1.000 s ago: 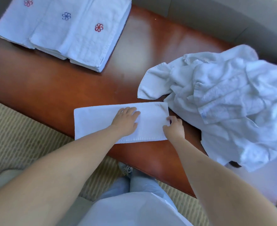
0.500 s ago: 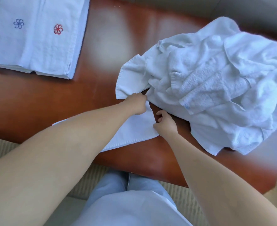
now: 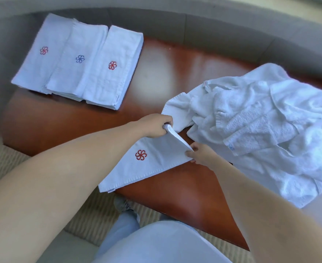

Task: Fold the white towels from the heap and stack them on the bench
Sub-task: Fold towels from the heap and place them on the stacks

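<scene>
A white towel (image 3: 152, 164) with a red flower emblem lies folded lengthwise on the brown bench (image 3: 156, 80), its near end hanging over the front edge. My left hand (image 3: 156, 126) grips its far right corner, lifted off the bench. My right hand (image 3: 201, 154) pinches the near right corner. A heap of crumpled white towels (image 3: 260, 126) lies to the right, touching the held end. At the far left sit three overlapping stacks of folded towels (image 3: 84, 61) with red and blue emblems.
A grey upholstered seat back (image 3: 213, 27) curves behind the bench. Beige ribbed carpet (image 3: 8, 164) lies in front, with my legs and a shoe (image 3: 124, 205) below the bench's front edge.
Both hands moved to the towel's right end and lifted it. The towel now shows its red emblem. The view has swung back left, bringing the folded stacks into sight.
</scene>
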`<state>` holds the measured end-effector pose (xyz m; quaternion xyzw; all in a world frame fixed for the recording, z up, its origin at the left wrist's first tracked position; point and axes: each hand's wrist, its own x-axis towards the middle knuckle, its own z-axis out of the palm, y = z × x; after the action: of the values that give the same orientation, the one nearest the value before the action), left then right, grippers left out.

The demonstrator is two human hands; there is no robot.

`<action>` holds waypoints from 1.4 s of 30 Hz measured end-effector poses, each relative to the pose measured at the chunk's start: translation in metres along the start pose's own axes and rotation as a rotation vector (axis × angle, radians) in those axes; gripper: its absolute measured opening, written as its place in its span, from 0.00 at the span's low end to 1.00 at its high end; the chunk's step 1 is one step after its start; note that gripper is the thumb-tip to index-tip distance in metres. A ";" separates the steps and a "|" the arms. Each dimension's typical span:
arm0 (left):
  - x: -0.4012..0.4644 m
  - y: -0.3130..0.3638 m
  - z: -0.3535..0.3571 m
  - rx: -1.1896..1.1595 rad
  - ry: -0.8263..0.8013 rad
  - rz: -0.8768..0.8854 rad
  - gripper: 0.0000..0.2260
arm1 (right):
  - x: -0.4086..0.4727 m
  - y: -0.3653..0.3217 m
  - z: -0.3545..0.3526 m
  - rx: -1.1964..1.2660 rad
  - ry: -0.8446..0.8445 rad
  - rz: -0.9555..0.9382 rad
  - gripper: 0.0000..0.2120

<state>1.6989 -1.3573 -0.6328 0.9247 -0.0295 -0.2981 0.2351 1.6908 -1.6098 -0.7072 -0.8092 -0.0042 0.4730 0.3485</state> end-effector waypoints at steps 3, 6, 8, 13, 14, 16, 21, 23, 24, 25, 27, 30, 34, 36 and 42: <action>-0.021 -0.018 -0.023 0.008 0.093 -0.032 0.05 | 0.004 -0.043 -0.009 -0.061 0.067 -0.068 0.07; -0.049 -0.039 -0.044 -0.018 0.183 -0.094 0.04 | -0.001 -0.087 -0.006 -0.148 0.144 -0.151 0.03; -0.071 -0.056 -0.057 -0.040 0.225 -0.128 0.04 | -0.009 -0.117 0.003 -0.183 0.182 -0.185 0.02; -0.132 -0.102 -0.088 -0.105 0.360 -0.165 0.02 | -0.034 -0.196 0.037 -0.080 0.228 -0.251 0.05; -0.145 -0.112 -0.094 -0.119 0.386 -0.168 0.02 | -0.040 -0.211 0.045 -0.084 0.242 -0.269 0.04; -0.172 -0.133 -0.105 -0.153 0.438 -0.173 0.03 | -0.051 -0.242 0.063 -0.037 0.272 -0.310 0.04; -0.240 -0.186 -0.129 -0.202 0.548 -0.185 0.06 | -0.080 -0.306 0.121 0.093 0.334 -0.364 0.05; -0.264 -0.205 -0.140 -0.234 0.579 -0.183 0.07 | -0.091 -0.329 0.143 0.109 0.355 -0.381 0.04; -0.274 -0.213 -0.146 -0.228 0.594 -0.169 0.08 | -0.095 -0.339 0.152 0.116 0.371 -0.392 0.04; -0.282 -0.221 -0.152 -0.212 0.608 -0.149 0.07 | -0.099 -0.349 0.160 0.129 0.392 -0.405 0.04; -0.297 -0.235 -0.164 -0.199 0.640 -0.116 0.06 | -0.106 -0.367 0.174 0.153 0.448 -0.429 0.04; -0.311 -0.247 -0.181 -0.266 0.651 -0.092 0.06 | -0.114 -0.388 0.191 0.190 0.538 -0.451 0.05; -0.313 -0.253 -0.200 -0.481 0.630 -0.056 0.08 | -0.121 -0.406 0.199 0.190 0.659 -0.465 0.06; -0.311 -0.255 -0.209 -0.529 0.635 -0.038 0.07 | -0.121 -0.412 0.199 0.197 0.689 -0.468 0.08; -0.288 -0.257 -0.239 -0.531 0.642 0.020 0.07 | -0.108 -0.429 0.188 0.226 0.764 -0.444 0.07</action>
<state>1.5757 -0.9734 -0.4234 0.8776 0.1144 0.0105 0.4655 1.6247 -1.2162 -0.4394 -0.8620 0.0032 0.0519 0.5042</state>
